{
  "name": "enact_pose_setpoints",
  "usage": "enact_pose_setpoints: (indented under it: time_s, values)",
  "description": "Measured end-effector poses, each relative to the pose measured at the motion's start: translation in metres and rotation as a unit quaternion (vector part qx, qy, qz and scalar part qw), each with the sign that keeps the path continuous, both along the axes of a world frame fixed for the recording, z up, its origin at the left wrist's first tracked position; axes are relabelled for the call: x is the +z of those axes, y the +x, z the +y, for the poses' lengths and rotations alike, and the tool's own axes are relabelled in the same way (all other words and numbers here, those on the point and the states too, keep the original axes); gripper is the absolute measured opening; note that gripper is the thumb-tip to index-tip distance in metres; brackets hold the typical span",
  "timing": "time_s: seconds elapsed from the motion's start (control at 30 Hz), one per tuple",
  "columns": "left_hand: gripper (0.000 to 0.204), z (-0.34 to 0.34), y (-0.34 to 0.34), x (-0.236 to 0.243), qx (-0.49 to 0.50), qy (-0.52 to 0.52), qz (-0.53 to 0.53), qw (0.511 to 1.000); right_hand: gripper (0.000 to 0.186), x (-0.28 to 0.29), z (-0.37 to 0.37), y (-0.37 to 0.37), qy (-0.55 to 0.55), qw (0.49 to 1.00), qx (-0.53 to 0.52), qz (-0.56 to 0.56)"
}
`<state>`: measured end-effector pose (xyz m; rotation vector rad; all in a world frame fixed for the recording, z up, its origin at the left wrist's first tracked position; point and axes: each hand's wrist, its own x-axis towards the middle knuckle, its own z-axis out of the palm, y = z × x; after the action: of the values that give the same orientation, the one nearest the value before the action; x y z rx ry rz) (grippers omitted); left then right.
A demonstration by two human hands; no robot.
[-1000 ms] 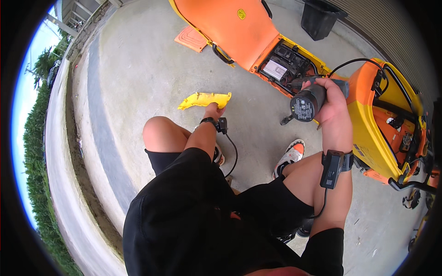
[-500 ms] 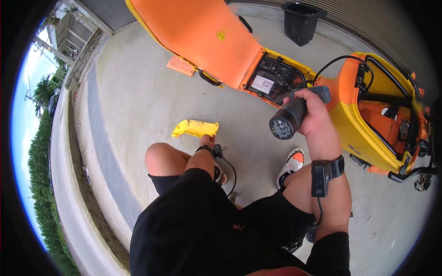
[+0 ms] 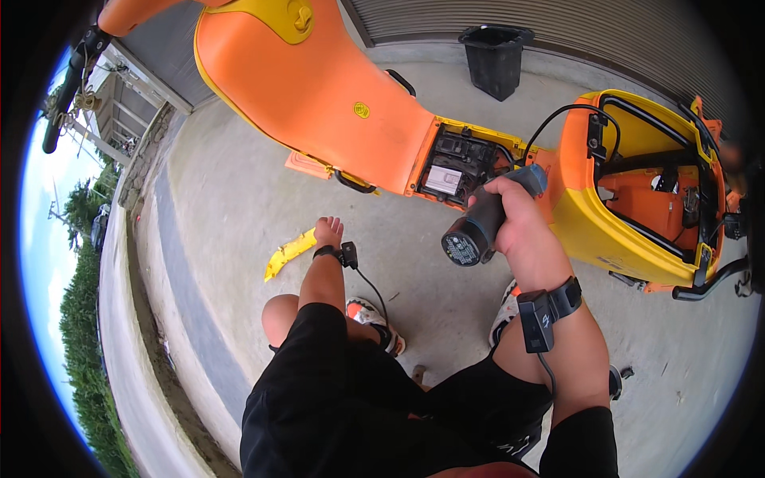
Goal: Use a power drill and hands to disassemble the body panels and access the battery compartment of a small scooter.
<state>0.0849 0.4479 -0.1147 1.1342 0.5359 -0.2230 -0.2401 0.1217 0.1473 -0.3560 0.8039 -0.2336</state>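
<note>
In my left hand (image 3: 328,231), low on the left, is one end of a curved yellow plastic panel (image 3: 288,254), which points down and to the left. Several of the fingers show, but the exact grip on the panel is partly hidden. My right hand (image 3: 516,215) is wrapped round a dark cordless power tool (image 3: 476,231) with a round base facing me. The tool is in front of an orange and yellow scooter (image 3: 319,88), over the edge of its uncovered compartment (image 3: 462,159) of black parts and a silver box. Its working tip is hidden.
At the right, the scooter's yellow and orange tail box (image 3: 637,231) stands open, with a black cable (image 3: 550,119) arching to it. A black bin (image 3: 492,64) stands by the ribbed shutter. Black handlebars (image 3: 76,88) stick out at upper left. My shoes rest on concrete.
My left hand has moved left and upward, and the yellow panel has swung from roughly level to slanting down left. My right hand and tool have shifted slightly left and down in view.
</note>
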Motion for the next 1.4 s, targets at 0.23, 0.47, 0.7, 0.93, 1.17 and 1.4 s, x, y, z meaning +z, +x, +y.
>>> enact_pose_setpoints:
  time_s: [0.23, 0.47, 0.7, 0.93, 1.17, 1.4]
  values:
    - [0.075, -0.054, 0.042, 0.165, -0.118, -0.024, -0.256, 0.959, 0.028, -0.009, 0.007, 0.007, 0.026, 0.999, 0.024, 0.016]
    - [0.083, -0.061, 0.036, 0.221, -0.18, 0.003, -0.228, 0.957, 0.024, -0.021, 0.004, 0.036, 0.018, 0.998, 0.066, 0.006]
    - [0.063, -0.068, 0.033, 0.196, -0.171, 0.044, -0.274, 0.945, 0.026, -0.029, 0.005, 0.064, 0.033, 0.997, 0.052, 0.054]
    - [0.063, -0.082, 0.06, 0.161, -0.177, 0.024, -0.162, 0.971, 0.023, -0.026, 0.003, 0.066, 0.04, 0.995, 0.087, 0.024]
    - [0.069, -0.074, 0.048, 0.182, -0.198, 0.086, -0.136, 0.967, 0.025, -0.029, 0.004, 0.067, 0.027, 0.997, 0.072, 0.028]
    - [0.062, -0.088, 0.034, 0.202, -0.114, 0.037, -0.131, 0.984, 0.026, -0.037, 0.0, 0.079, 0.047, 0.996, 0.055, 0.043]
